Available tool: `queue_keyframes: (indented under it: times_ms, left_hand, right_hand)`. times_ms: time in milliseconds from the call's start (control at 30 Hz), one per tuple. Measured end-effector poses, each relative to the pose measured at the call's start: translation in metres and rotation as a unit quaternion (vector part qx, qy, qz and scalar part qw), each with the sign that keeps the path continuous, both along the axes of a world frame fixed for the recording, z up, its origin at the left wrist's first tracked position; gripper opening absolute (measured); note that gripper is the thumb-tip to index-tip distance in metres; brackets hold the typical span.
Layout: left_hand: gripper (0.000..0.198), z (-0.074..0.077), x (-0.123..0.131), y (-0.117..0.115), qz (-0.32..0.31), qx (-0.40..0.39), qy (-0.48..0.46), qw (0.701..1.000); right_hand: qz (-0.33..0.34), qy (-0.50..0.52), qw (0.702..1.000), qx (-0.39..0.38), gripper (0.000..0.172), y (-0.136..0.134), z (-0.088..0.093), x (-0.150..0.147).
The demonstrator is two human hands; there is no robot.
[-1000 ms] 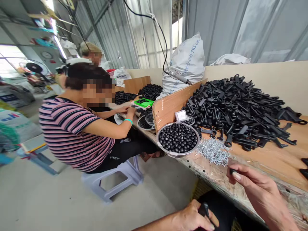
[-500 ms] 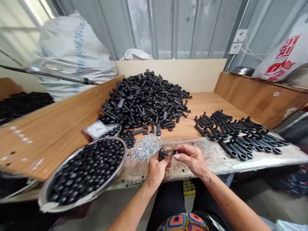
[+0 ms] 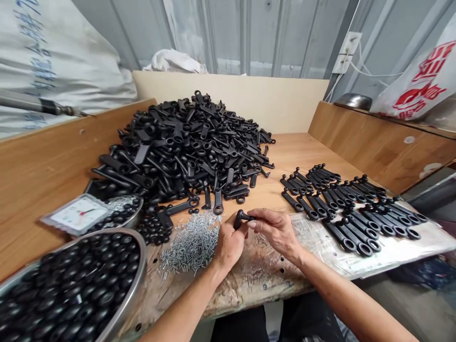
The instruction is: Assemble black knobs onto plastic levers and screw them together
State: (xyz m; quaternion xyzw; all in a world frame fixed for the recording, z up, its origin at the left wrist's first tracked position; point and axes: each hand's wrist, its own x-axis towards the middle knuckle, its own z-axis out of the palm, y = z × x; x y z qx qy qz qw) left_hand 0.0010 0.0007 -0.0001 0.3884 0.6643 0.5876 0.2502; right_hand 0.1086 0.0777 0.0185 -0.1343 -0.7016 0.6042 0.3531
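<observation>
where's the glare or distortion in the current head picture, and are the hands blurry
Head view, right: pale sheen on the worktop, highlights on the small metal bowl; head view, lower left: the large bowl looks stretched, as through a wide lens; head view, centre: left hand and right hand look fairly sharp.

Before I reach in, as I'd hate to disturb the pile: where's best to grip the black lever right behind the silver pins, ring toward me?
Probably the ring end, from the near side, pinching its outer edges: the black lever points that end toward you, while the rest meets the pile.
</observation>
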Motion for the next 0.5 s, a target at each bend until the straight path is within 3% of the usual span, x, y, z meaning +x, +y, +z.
queue_keyframes:
  times_ms: [167,367,500]
  left_hand:
    - [0.019,-0.011,-0.002,0.000,0.039,-0.008,0.057,0.998]
    - [0.029,-0.022,0.009,0.005,0.053,-0.020,0.088,0.995]
    - [0.030,-0.021,0.021,0.005,0.053,-0.019,0.058,0.997]
  right_hand:
    - [-0.014,0.015,1.000,-0.005,0.017,0.000,-0.013,-0.005]
    - [-0.088,0.019,0.979,0.182,0.020,-0.001,-0.017,0.003]
    - [-0.116,0.028,0.974,0.191,0.022,-0.005,-0.019,0.005]
